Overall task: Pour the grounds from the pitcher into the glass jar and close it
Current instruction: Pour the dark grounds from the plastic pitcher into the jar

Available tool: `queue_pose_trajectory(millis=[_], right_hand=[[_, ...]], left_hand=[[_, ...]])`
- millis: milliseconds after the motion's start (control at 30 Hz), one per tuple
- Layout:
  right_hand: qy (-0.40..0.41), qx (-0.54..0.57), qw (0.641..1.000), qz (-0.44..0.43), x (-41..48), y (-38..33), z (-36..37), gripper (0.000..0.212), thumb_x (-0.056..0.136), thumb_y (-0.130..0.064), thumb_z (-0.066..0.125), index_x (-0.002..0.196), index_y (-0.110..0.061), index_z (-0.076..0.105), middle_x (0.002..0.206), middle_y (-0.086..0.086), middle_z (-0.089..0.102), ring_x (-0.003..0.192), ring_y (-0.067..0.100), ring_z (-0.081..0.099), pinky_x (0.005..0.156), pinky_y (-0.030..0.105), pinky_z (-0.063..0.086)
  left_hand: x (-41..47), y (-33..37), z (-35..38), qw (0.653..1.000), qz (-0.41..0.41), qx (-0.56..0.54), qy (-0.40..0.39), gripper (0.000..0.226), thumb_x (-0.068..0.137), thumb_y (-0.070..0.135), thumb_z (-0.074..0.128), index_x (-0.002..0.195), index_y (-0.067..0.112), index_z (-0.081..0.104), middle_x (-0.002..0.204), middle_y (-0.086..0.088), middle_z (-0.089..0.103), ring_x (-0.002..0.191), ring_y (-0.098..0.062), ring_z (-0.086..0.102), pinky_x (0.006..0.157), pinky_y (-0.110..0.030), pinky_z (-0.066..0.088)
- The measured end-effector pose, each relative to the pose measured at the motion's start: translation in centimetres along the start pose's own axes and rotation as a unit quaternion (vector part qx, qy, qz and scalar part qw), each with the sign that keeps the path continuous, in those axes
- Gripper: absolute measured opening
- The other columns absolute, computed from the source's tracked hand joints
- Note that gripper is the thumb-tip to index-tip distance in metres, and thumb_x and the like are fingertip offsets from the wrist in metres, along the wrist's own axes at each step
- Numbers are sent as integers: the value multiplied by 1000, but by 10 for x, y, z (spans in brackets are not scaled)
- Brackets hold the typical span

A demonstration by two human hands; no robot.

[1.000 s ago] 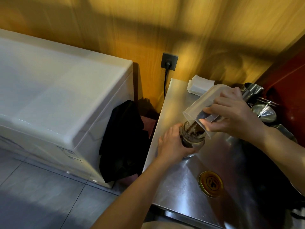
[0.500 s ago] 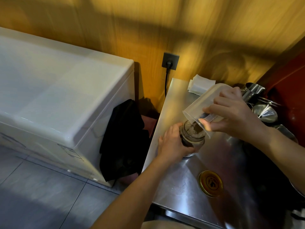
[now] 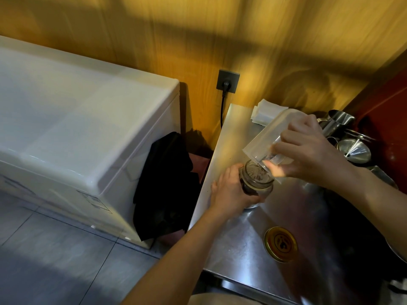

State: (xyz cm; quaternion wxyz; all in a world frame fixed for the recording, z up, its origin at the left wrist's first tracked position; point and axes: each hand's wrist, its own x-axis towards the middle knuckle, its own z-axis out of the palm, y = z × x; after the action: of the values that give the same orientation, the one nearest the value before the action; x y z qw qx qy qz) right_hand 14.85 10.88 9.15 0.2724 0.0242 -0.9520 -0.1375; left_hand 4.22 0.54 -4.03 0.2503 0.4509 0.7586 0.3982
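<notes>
While the right hand (image 3: 308, 150) tips the clear plastic pitcher (image 3: 271, 137) over the dark-filled glass jar (image 3: 256, 181) gripped by the left hand (image 3: 229, 192) on the steel bench (image 3: 242, 249), pouring looks nearly finished, and the gold metal lid (image 3: 280, 244) lies nearby, unfitted.

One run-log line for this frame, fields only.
phase: pouring | left hand: holds glass jar upright | right hand: tips pitcher over jar mouth | lid: off, on counter
</notes>
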Motion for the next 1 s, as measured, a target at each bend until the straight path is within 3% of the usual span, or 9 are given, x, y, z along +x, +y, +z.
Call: queue_pose_trajectory(millis=[200, 467, 1000], right_hand=[[4, 23, 999, 33, 1, 3, 1, 36, 79, -33, 56, 63, -1, 61, 58, 13, 55, 70, 23, 38, 70, 30, 18], [8, 22, 1000, 20, -5, 5, 1, 30, 77, -29, 60, 69, -1, 64, 58, 12, 54, 70, 21, 37, 73, 30, 17], [-12, 35, 999, -18, -6, 4, -7, 34, 80, -31, 60, 75, 1, 67, 58, 13, 56, 70, 22, 37, 70, 34, 24]], left_hand=[[-1, 1, -1, 1000, 0, -3, -2, 86, 58, 47, 83, 129, 27, 38, 127, 4, 51, 121, -21, 45, 101, -49, 37], [-1, 1, 0, 1000, -1, -8, 4, 88, 58, 46, 84, 130, 26, 38, 129, 2, 51, 122, -22, 45, 102, -50, 36], [1, 2, 2, 1000, -2, -1, 0, 87, 58, 45, 84, 130, 26, 38, 127, 2, 51, 121, -22, 45, 101, -50, 37]])
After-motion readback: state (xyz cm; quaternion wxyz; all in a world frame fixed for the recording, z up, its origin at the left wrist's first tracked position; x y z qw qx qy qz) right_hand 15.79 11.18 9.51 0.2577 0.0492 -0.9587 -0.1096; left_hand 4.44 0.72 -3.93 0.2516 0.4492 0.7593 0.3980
